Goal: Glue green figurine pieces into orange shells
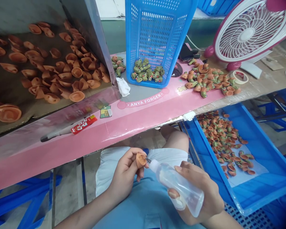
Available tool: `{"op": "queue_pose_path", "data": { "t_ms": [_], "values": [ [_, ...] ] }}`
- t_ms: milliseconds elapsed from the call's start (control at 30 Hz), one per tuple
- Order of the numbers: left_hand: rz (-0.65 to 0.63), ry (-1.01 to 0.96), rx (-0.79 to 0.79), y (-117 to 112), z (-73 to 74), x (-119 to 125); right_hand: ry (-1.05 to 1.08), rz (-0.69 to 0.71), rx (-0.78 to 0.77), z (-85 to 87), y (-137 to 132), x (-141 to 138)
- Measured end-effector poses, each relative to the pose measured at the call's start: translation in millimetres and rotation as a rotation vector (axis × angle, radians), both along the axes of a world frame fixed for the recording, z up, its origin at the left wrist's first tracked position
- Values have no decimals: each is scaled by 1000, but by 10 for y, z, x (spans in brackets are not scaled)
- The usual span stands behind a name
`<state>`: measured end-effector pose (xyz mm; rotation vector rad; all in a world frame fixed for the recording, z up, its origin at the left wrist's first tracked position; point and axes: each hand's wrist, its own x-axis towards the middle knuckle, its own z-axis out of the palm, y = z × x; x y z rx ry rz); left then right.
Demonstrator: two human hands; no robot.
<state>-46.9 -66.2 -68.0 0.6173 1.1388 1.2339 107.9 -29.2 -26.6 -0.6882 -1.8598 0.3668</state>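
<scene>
Over the person's lap, the left hand grips a small hollow orange cup between thumb and fingers. The cup is smooth, shallow and rounded, and it sits at the fingertips, just beside the right hand. That hand is closed around a clear plastic bottle, held tilted, with its thin metal nozzle pointing at the cup's edge; whether the two touch is too small to tell.

Far left on the pink-edged worktop, a cardboard sheet carries many matching orange cups, scattered well apart from the hands. Farther right stands a blue perforated basket with a cluster of green-and-orange pieces at its base, and a smaller cluster lies just left of it. A looser heap of orange and green pieces sits on the worktop to the right, near a pink-and-white fan. Below the worktop at right, a blue tray holds many more such pieces on a white sheet.
</scene>
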Motion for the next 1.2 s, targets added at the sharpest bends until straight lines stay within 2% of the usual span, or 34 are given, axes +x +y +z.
{"op": "queue_pose_path", "data": {
  "t_ms": [500, 633, 833, 1200],
  "values": [
    [1, 1, 12, -13, 23, -4, 11, 60, 15, 3, -8, -5],
    [21, 16, 7, -11, 16, -6, 35, 2, 30, 12, -10, 15],
    [28, 25, 1, -11, 28, -9, 20, -4, 31, 20, -13, 26],
    [36, 12, 26, 3, 23, -6, 41, 69, -23, 2, -8, 28]
  ]
}}
